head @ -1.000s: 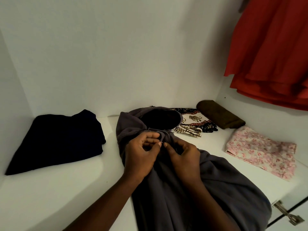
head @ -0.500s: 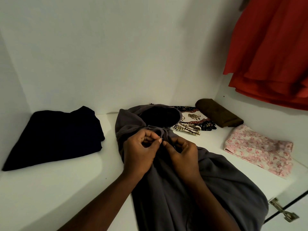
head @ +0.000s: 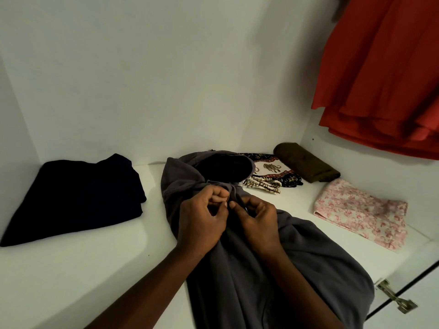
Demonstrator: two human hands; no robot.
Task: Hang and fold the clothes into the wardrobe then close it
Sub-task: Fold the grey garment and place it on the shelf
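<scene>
Shelf (head: 83,269): both hands (head: 202,219) (head: 259,222) still on hoodie (head: 316,264)

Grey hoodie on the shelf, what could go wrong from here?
The grey hoodie appears to trail over the front of the shelf. With the left hand and right hand pinching only near the neck, it may slide off. Its hood overlaps the patterned cloth, so tugging could disarrange that. Fabric near the door hinge might snag.
</scene>
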